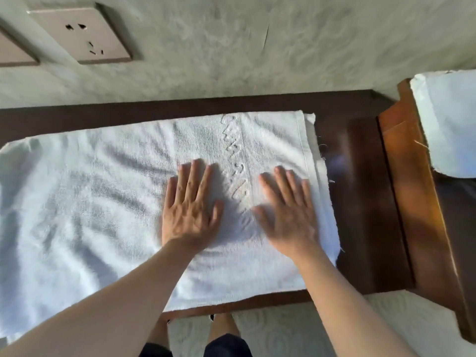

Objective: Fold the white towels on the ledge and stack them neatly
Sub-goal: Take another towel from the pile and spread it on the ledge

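Both hands are flat on the white towel (103,202) spread across the dark wooden ledge (360,202), left hand (189,210) and right hand (288,215) side by side near its right end, fingers straight and gripping nothing, while another white towel (448,119) sits off right.

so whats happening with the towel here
A person is smoothing a white towel spread over a dark wooden ledge. The left hand and right hand both lie flat on its right part, fingers straight, either side of a raised woven band. More white cloth sits on the wooden piece to the right. A wall socket is above.
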